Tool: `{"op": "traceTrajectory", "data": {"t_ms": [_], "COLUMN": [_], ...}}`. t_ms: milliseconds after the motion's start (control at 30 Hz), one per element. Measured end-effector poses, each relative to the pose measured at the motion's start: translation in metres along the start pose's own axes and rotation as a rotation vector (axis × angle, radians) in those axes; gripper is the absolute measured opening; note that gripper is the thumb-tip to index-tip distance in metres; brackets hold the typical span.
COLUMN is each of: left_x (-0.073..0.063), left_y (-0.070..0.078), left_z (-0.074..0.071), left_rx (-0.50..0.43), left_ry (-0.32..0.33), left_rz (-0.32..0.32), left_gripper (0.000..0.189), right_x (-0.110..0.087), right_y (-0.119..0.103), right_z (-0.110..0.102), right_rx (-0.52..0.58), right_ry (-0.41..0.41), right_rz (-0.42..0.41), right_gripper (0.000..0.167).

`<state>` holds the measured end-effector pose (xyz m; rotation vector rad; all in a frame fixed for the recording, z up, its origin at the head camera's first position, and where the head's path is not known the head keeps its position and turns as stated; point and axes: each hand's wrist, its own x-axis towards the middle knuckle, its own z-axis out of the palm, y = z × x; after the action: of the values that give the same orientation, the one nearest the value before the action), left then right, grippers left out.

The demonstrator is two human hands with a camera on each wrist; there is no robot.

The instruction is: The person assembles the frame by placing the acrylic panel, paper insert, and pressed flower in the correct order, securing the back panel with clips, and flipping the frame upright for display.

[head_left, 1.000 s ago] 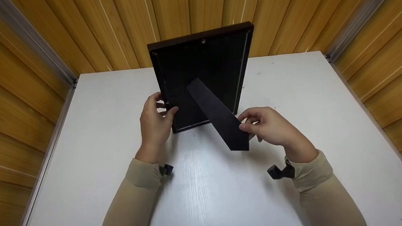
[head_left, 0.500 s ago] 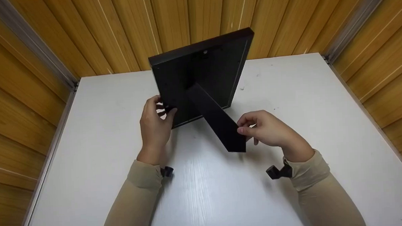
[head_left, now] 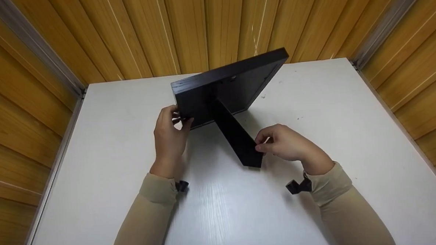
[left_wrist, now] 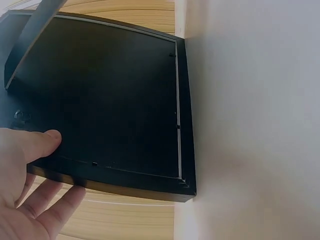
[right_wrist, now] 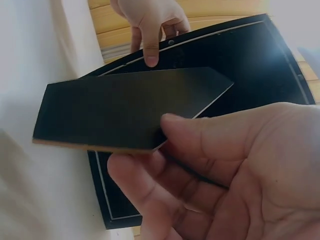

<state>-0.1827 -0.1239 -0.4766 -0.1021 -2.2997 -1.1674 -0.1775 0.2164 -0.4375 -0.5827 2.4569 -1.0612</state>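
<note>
A black picture frame (head_left: 253, 86) stands on the white table with its back towards me, its top tipped my way. From the back panel juts a flat black easel leg (head_left: 237, 136), swung outward. My left hand (head_left: 169, 135) grips the frame's left side; in the left wrist view the thumb (left_wrist: 47, 142) lies on the back panel and the fingers curl round the edge. My right hand (head_left: 287, 143) pinches the leg's right edge near its pointed foot. The right wrist view shows the leg (right_wrist: 120, 107) between thumb and fingers. The frame's front is hidden.
The white table (head_left: 215, 218) runs under everything, with small marks right of the frame. Wood-panelled walls (head_left: 133, 34) enclose it at the back and both sides. A small black device sits at each sleeve cuff (head_left: 156, 187).
The frame's top has tipped down towards me and shifted slightly right. My right hand and the leg's foot have moved a little left and nearer. My left hand keeps its hold.
</note>
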Motion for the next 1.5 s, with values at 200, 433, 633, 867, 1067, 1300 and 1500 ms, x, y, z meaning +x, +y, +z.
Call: {"op": "traceTrajectory", "data": {"t_ms": [200, 433, 633, 867, 1067, 1300, 1500], "left_x": [0.001, 0.004, 0.002, 0.000, -0.005, -0.008, -0.008], "left_y": [-0.001, -0.004, -0.007, -0.015, -0.023, -0.027, -0.021], "left_z": [0.003, 0.005, 0.007, -0.004, -0.018, -0.023, -0.029], "left_rx": [-0.003, -0.036, -0.057, -0.193, -0.260, -0.216, -0.193], "left_ry": [-0.016, -0.036, -0.068, -0.202, -0.243, -0.271, -0.342], "left_rz": [0.027, 0.051, 0.032, 0.013, 0.030, 0.033, 0.060], "left_gripper": [0.038, 0.033, 0.032, 0.043, 0.036, 0.071, 0.046], "right_x": [0.004, 0.007, -0.009, -0.051, -0.041, -0.009, 0.002], "right_y": [0.005, 0.009, -0.009, -0.056, -0.080, -0.081, -0.069], "right_z": [0.004, 0.006, -0.003, -0.027, -0.055, -0.067, -0.083], "right_rx": [-0.058, -0.080, -0.007, 0.671, 0.718, 0.717, 0.757], "right_ry": [-0.021, -0.018, 0.204, 0.873, 0.949, 0.759, 0.659], "right_rz": [0.023, 0.036, -0.045, -0.490, -0.547, -0.282, -0.178], "right_gripper": [0.006, 0.004, 0.007, 0.006, 0.017, 0.009, 0.007]}}
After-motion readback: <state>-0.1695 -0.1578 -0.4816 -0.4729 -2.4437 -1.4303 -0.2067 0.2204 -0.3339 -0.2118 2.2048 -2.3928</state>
